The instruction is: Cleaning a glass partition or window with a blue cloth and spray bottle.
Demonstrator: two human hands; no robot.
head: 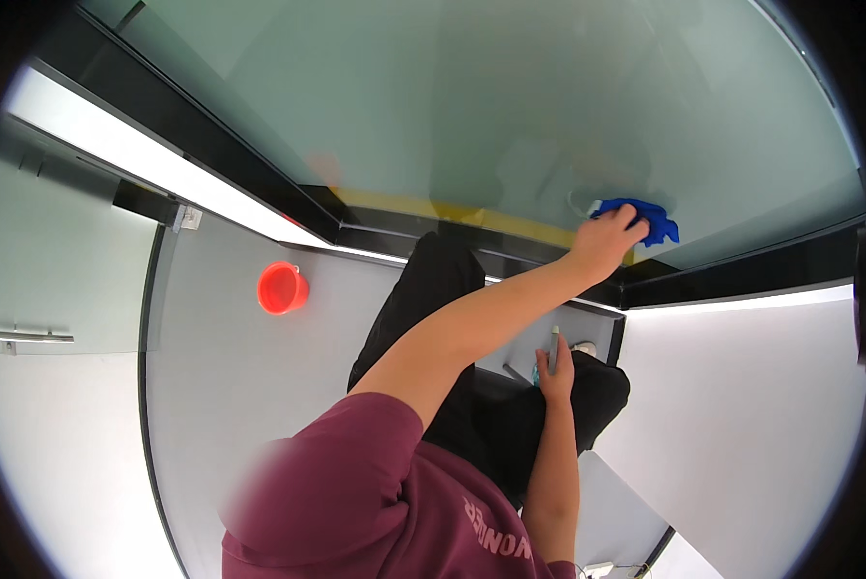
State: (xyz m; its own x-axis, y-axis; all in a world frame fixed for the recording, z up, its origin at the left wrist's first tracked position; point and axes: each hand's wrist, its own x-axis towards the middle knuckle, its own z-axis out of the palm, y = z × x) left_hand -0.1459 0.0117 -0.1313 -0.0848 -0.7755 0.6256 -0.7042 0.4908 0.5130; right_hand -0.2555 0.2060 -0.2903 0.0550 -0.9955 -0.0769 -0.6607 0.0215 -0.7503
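My left hand (607,235) presses a crumpled blue cloth (646,219) against a large glass panel (491,108), near its lower right corner. My left arm reaches across my body to get there. A faint whitish smear shows on the glass just left of the cloth. Lower down, by my right knee, my right hand (557,373) grips a slim grey tool (554,353) with a pale tip; its exact kind is unclear. Something teal, partly hidden, shows beside that hand, and a thin dark rod lies close by.
A black frame (737,253) with a yellow strip (404,205) edges the panel's bottom. An orange-red bucket (282,288) stands on the grey floor (223,405) to the left. Further left is a glass door with a metal handle (24,336). A white wall (730,383) rises at right.
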